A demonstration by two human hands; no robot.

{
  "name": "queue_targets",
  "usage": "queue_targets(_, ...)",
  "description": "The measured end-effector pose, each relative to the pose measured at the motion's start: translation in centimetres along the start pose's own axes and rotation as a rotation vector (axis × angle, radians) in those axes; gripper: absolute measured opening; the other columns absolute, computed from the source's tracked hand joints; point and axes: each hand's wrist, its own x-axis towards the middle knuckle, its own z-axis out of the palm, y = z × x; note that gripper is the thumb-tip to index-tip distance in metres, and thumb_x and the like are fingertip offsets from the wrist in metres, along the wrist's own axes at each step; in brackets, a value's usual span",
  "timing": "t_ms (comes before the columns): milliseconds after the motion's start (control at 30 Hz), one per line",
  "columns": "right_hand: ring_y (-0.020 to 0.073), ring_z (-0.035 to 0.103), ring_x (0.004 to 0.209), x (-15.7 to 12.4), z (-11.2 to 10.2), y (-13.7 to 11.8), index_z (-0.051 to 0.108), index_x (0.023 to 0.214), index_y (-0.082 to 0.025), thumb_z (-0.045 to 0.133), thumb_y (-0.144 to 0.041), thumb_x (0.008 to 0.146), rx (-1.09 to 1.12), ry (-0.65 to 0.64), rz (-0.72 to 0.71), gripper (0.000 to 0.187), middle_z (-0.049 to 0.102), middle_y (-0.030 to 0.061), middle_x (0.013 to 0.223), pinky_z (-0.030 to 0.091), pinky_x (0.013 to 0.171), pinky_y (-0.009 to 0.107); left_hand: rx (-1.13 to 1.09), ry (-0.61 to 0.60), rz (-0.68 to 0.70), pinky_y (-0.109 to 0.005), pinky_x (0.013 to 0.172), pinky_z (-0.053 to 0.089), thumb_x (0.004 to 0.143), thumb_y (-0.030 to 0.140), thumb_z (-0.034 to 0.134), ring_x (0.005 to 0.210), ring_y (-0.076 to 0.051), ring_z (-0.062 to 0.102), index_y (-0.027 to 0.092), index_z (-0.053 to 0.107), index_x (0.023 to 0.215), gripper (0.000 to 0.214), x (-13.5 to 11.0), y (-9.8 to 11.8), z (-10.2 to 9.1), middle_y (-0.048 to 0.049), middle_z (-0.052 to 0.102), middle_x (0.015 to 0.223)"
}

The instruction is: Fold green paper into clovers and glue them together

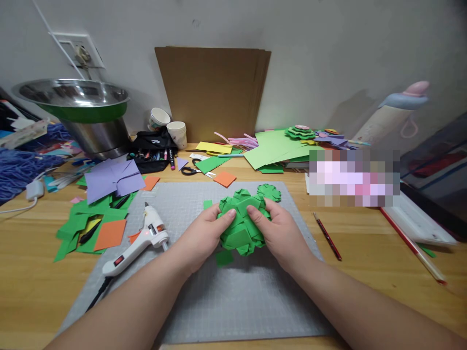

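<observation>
Between my two hands is a green folded-paper flower (242,224), held above the grey cutting mat (233,306). My left hand (208,232) grips its left edge, thumb on top and fingers mostly hidden beneath. On the opposite edge my right hand (279,228) does the same, its thumb pressing near the middle. Behind the right hand lies a smaller green paper flower (269,192). A green paper square (224,258) rests on the mat just below the held flower. To the left, a white hot glue gun (140,239) lies on the mat with its red switch showing.
At left are purple paper (115,179), an orange square (110,234) and green scraps. Scissors (189,170), paper cups (177,134) and a steel bowl (95,109) stand farther back. Brown cardboard (215,92) leans on the wall. A pencil (327,236) lies right of the mat.
</observation>
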Motion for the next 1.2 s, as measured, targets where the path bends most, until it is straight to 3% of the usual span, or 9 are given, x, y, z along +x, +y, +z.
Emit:
queue_targets(400,0.0211,0.066,0.08,0.4,-0.2,0.8,0.065,0.093,-0.021,0.065,-0.045,0.08,0.064,0.007,-0.015,0.027,0.071,0.0046,0.091,0.053,0.071,0.033,-0.067,0.018,-0.004,-0.029,0.064,0.051,0.085,0.037,0.061,0.07,-0.017,0.064,0.013,0.062,0.106,0.032,0.2,0.3,0.3,-0.0088,0.07,0.087)
queue_targets(567,0.0213,0.066,0.073,0.8,-0.3,1.0,0.064,0.095,-0.02,0.064,-0.047,0.08,0.099,0.065,0.012,0.031,0.072,0.0065,0.089,0.053,0.064,0.033,-0.107,-0.007,0.039,-0.023,0.057,0.048,0.082,0.044,0.063,0.073,-0.015,0.062,0.016,0.06,0.1,0.034,0.1,0.5,0.3,-0.0076,0.066,0.09)
queue_targets(667,0.0202,0.065,0.073,0.6,-0.7,0.6,0.064,0.095,-0.02,0.062,-0.045,0.083,-0.008,0.19,-0.11,0.027,0.07,0.0046,0.086,0.054,0.065,0.033,-0.064,0.106,-0.036,-0.015,0.04,0.032,0.076,0.05,0.068,0.05,-0.007,0.05,0.018,0.056,0.09,0.037,0.1,0.5,-0.1,0.0011,0.058,0.07)
queue_targets(767,0.0181,0.064,0.073,0.1,-1.5,0.1,0.064,0.092,-0.024,0.061,-0.032,0.086,-0.231,0.352,-0.465,0.011,0.069,0.0017,0.082,0.052,0.067,0.031,-0.188,-0.02,-0.248,-0.015,0.033,0.025,0.081,0.064,0.05,0.037,-0.007,0.042,0.017,0.055,0.088,0.048,0.0,1.0,-0.4,0.0025,0.052,0.057)
queue_targets(833,0.0175,0.065,0.073,-0.1,-2.2,-0.4,0.064,0.096,-0.025,0.061,-0.019,0.085,-0.395,0.274,-0.807,0.013,0.069,0.001,0.083,0.052,0.068,0.031,-0.315,-0.173,-0.345,-0.021,0.038,0.041,0.084,0.067,0.037,0.049,-0.014,0.058,0.014,0.057,0.097,0.059,-0.2,1.4,-0.5,-0.0069,0.062,0.067)
queue_targets(867,0.0184,0.066,0.077,-0.1,-2.5,-0.6,0.063,0.1,-0.026,0.06,-0.014,0.084,-0.474,0.144,-0.96,0.02,0.071,0.0019,0.087,0.053,0.071,0.032,-0.375,-0.219,-0.354,-0.025,0.046,0.049,0.086,0.067,0.034,0.06,-0.019,0.065,0.011,0.058,0.101,0.062,-0.3,1.7,-0.6,-0.0119,0.066,0.076)
queue_targets(967,0.0259,0.062,0.104,0.3,-3.1,-1.2,0.063,0.105,-0.02,0.055,-0.012,0.084,-0.693,-0.178,-1.204,0.024,0.071,0.0102,0.103,0.049,0.092,0.042,-0.498,-0.179,-0.302,-0.037,0.068,0.056,0.088,0.053,0.044,0.077,-0.024,0.069,0.009,0.06,0.107,0.05,-0.5,2.2,-0.6,-0.0139,0.069,0.091)
queue_targets(1100,0.0291,0.05,0.122,0.9,-3.0,-1.3,0.064,0.106,-0.023,0.057,-0.013,0.082,-0.825,-0.172,-1.185,0.026,0.062,0.0105,0.122,0.03,0.108,0.052,-0.422,0.023,-0.176,-0.03,0.063,0.055,0.076,0.013,0.059,0.069,-0.018,0.067,0.011,0.062,0.104,0.027,-0.2,2.3,-0.8,-0.0081,0.07,0.087)
queue_targets(1200,0.0282,0.045,0.126,0.9,-2.6,-0.8,0.054,0.118,-0.027,0.057,-0.013,0.078,-0.663,-0.187,-0.987,0.042,0.054,0.0083,0.132,0.024,0.111,0.054,-0.33,0.129,-0.099,-0.026,0.056,0.052,0.073,0.008,0.059,0.064,-0.016,0.065,0.012,0.063,0.099,0.027,0.1,2.1,-0.8,-0.0071,0.07,0.085)
